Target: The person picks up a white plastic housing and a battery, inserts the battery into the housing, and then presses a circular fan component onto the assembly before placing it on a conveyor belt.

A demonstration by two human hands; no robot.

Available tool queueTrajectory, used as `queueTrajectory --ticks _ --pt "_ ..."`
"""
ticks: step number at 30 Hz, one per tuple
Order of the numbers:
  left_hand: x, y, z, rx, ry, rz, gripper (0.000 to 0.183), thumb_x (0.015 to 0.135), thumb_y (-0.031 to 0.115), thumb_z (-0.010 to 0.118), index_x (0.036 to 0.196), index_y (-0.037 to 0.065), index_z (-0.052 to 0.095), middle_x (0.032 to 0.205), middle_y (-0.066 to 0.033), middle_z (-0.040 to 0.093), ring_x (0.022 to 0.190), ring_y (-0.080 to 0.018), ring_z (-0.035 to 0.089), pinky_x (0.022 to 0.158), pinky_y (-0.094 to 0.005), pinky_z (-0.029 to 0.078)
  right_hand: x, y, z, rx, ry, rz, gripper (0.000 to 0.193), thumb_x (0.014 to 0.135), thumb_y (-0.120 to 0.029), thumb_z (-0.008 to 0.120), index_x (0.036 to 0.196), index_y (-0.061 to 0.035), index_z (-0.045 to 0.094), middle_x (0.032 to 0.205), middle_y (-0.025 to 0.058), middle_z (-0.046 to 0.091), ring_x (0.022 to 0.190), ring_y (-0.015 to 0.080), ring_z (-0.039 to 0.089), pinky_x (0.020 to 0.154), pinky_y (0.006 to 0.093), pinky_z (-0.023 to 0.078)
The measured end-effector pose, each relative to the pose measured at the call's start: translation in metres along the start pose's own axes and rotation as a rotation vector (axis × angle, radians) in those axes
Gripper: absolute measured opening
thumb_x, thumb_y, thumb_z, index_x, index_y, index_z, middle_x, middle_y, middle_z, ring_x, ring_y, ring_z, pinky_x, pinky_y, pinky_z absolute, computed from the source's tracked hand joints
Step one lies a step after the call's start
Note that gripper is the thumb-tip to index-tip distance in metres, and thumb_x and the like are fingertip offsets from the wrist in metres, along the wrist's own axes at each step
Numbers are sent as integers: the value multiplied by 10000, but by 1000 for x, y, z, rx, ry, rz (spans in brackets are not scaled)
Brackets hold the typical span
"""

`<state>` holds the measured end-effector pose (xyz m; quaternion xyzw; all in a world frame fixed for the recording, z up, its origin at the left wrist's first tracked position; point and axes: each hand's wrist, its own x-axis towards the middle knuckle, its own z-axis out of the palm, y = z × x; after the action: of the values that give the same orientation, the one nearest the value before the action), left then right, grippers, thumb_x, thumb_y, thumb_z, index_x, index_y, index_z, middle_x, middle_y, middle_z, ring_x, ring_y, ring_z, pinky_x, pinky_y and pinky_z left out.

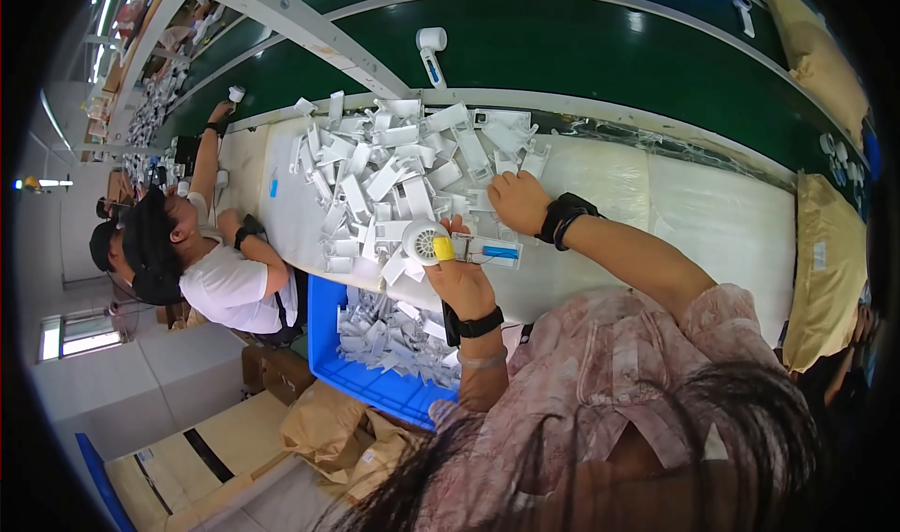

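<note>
My left hand (464, 286) is closed around a white handheld fan (422, 241) with a round grille head. Its handle housing lies exposed to the right, with a blue cylindrical piece (501, 252) inside. Yellow tape wraps my left thumb. At the right edge of a heap of white plastic casing parts (384, 171), my right hand (518, 202) has its fingers curled down. A loose white part (535, 161) lies right by its fingertips, which are partly hidden, so what they grip cannot be made out. Both wrists wear black bands.
Below the table's near edge stands a blue crate (375, 388) filled with white and clear parts. Beyond the worktable (703, 194) runs a green conveyor belt (562, 49) carrying another white fan (432, 56). A co-worker (234, 274) sits at left. Brown sacks (820, 269) stand at right.
</note>
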<state>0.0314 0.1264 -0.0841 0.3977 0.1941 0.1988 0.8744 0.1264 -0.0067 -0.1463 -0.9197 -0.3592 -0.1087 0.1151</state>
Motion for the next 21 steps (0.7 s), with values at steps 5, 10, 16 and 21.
queueTrajectory --ticks 5,10,16,21 --pt "1 1 -7 -26 17 17 346 972 159 563 1274 18 467 1191 -114 574 1117 -260 583 941 -375 481 -17 7 -31 178 -112 124 310 730 -280 678 922 -41 633 918 106 590 866 277 594 716 401 471" --pt "-1 1 0 -40 -10 20 326 963 146 577 1253 31 484 1178 -103 582 1094 -248 590 931 -378 480 -48 -11 -102 563 108 154 466 719 -263 750 1112 -52 615 945 128 599 840 318 600 732 400 491" --pt "-6 -8 8 -74 -23 -31 377 954 143 591 1294 53 457 1217 -110 573 1108 -251 581 940 -388 472 -59 -39 -128 601 191 90 509 694 -226 779 1139 -43 613 965 123 609 867 311 605 734 382 499" --pt "-14 -7 17 -130 -29 -89 414 951 142 592 1328 59 442 1231 -116 570 1130 -255 568 954 -394 463 -62 -43 -126 592 195 114 495 707 -211 772 1147 -46 617 962 115 601 856 293 607 718 361 511"
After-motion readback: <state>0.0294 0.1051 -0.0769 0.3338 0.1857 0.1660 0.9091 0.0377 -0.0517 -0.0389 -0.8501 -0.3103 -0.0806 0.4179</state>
